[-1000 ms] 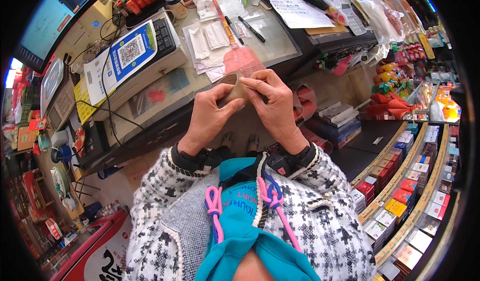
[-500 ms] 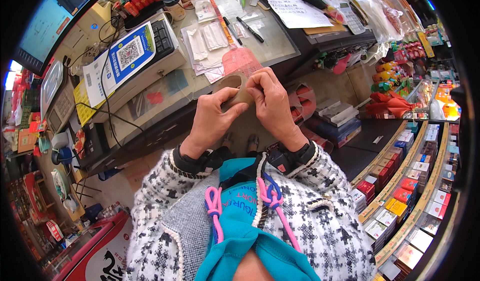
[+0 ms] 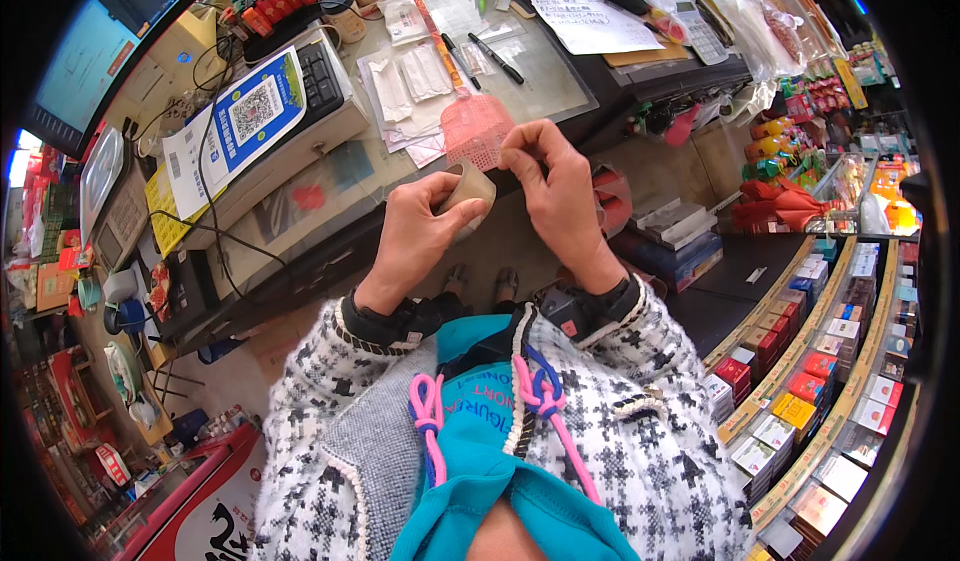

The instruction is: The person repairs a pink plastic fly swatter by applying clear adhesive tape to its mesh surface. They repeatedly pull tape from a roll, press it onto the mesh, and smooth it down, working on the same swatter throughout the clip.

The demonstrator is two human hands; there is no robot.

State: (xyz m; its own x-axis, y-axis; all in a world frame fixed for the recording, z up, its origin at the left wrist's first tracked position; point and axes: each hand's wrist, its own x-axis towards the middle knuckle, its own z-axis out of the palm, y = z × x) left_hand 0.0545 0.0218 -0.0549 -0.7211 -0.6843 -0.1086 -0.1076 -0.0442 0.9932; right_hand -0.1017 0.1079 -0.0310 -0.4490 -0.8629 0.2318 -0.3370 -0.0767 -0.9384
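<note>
My left hand [image 3: 408, 229] is closed on a roll of brownish clear tape [image 3: 474, 187], fingers inside the ring and thumb on its outer face. The roll is tilted in front of the desk's near edge. To its right, my right hand [image 3: 562, 193] is raised with thumb and forefinger pinched together, apart from the roll. Whether a strip of tape runs between the hands is too faint to tell. Just beyond both hands, a red mesh fly swatter [image 3: 476, 129] lies on the desk, its long handle pointing away from me.
On the glass-topped desk [image 3: 560, 86] lie white packets [image 3: 425, 73], two black pens [image 3: 497, 59] and a handwritten sheet [image 3: 592, 23]. A cash drawer with a keypad [image 3: 318, 79] and a monitor [image 3: 95, 56] stand left. Racks of small boxes [image 3: 795, 411] curve along my right.
My right hand has come away from the tape roll, moving right and slightly up. The roll has tipped and lowered a little in my left hand.
</note>
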